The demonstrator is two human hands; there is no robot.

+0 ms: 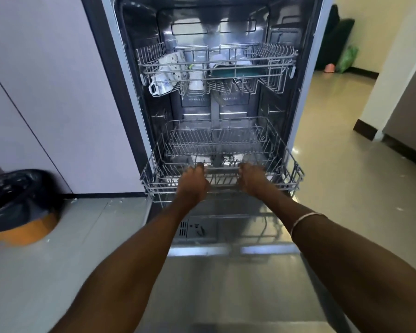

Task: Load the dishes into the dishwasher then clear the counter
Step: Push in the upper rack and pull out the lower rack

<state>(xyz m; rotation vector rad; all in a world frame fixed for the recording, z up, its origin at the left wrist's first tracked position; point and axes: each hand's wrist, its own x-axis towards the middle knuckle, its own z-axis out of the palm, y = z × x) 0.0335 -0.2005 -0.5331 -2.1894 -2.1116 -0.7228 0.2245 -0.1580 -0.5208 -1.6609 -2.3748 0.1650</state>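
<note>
Grey wire lower rack (286, 171), seemingly bare, sits partly out over the open dishwasher door (226, 280); your left hand (193, 181) and right hand (251, 179) both curl around its front rail. Move it level, pulling evenly, so the wheels track. Upper rack (274, 66) already holds a patterned mug (168, 68) and teal dish (228, 72).

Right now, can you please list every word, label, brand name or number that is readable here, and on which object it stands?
None is readable.
Steel inner face of the open dishwasher door: dark marks beside its detergent compartment, too blurred to read.
White patterned mug in the upper wire rack: only small dots, no letters.
</note>
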